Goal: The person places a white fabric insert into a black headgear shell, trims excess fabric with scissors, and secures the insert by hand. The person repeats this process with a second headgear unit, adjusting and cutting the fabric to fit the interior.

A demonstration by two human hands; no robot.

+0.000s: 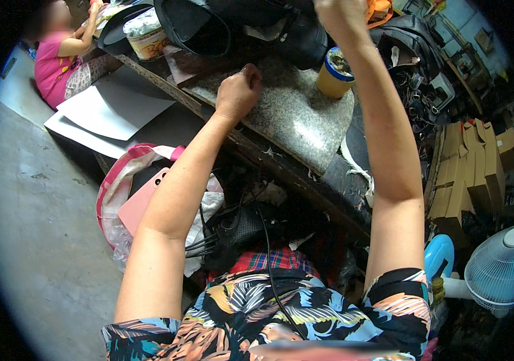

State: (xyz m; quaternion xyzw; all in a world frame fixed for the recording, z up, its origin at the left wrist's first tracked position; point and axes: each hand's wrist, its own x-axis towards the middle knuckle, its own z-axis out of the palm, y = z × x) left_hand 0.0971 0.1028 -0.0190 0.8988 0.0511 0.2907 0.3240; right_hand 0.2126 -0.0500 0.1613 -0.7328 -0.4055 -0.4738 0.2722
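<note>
My left hand (239,95) is closed with its fingers curled, above a speckled grey stone slab (308,129) on the workbench. Whatever it may hold is hidden. My right arm reaches far forward, and my right hand (342,19) is cut by the upper edge, so its fingers do not show. Below that hand, a yellow tub with a blue rim (335,81) stands on the slab's right side. Black bag-like pieces (194,27) lie at the far side of the bench. Something orange (379,12) is just right of my right hand.
A white tub (146,37) stands at the far left near a person in pink (58,66). White sheets (110,111) lie left of the bench. A pink-rimmed bag (113,192) holds a pink phone (143,204). Cardboard pieces (464,168) and a fan (497,268) are at right.
</note>
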